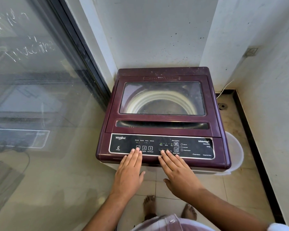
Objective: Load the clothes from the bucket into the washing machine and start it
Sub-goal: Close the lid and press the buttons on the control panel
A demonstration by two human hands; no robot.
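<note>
A maroon top-loading washing machine [110, 114] stands in a corner on the tiled floor [198, 185], its back near a pale, speckled wall [157, 30]. Its lid [163, 120] is down, and through the glass window [162, 97] the pale ring of the drum shows; what lies inside is too dim to make out. Along the front edge runs the black control panel [197, 148], with numbered buttons on its left half and a few small green lights near the middle. The left hand [130, 169] lies flat, fingers straight and held together, its fingertips on the panel at the button marked 1 [138, 147]. The right hand [177, 170] is flat as well, fingers straight and slightly fanned, thumb held out to the side, its fingertips resting on the panel's lower edge just below the middle lights. Neither hand holds anything. A white bucket [235, 152] sits on the floor just beside the machine's right front corner, partly hidden behind it; its inside cannot be seen well enough to tell the contents. A glass sliding door [40, 80] fills the left side. Behind the machine on the right a floor drain [222, 106] and a white cable [225, 87] are visible. The person's bare feet [149, 205] stand on the tiles below.
</note>
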